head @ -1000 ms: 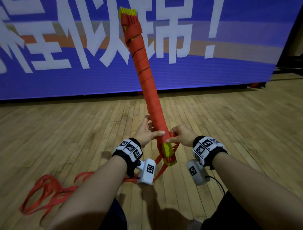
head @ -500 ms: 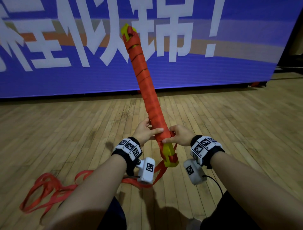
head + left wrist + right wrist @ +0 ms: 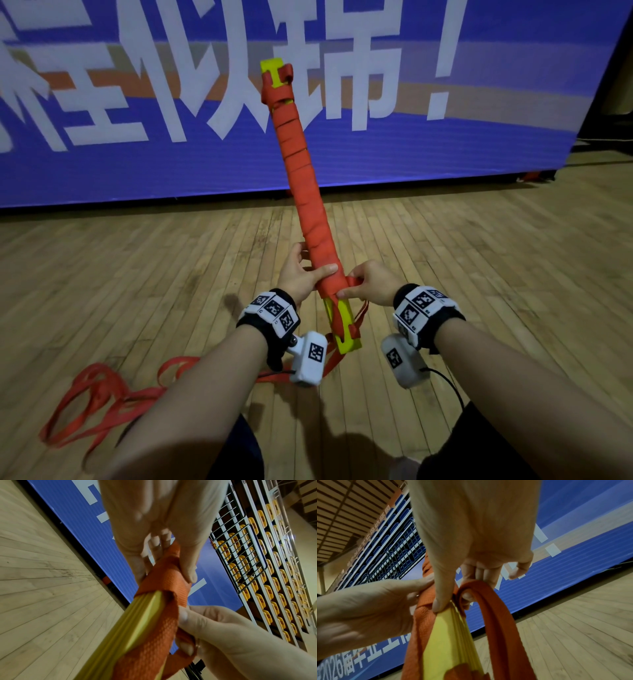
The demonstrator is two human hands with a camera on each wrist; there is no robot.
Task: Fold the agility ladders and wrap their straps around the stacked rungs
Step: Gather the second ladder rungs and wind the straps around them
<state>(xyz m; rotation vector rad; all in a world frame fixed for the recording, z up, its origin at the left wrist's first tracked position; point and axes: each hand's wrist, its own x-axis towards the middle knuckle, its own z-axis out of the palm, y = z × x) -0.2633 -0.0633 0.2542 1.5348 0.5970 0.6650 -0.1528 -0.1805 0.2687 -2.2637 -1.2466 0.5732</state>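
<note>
Head view: the left hand (image 3: 301,277) gripped the strap-wrapped stacked rungs (image 3: 301,178), which rose tilted beyond both hands. Left wrist view: its thumb pressed the orange strap (image 3: 164,577). Right wrist view: the right hand (image 3: 471,534) pinched a strap loop beside the rungs

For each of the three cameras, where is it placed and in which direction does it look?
Head: on the head, facing forward and down at the wrapped rung bundle; both forearms show.
Left wrist: under the left hand, looking along it; the right hand shows too.
Right wrist: under the right hand, facing the bundle's yellow end.
All share the orange strap and blue banner.
</note>
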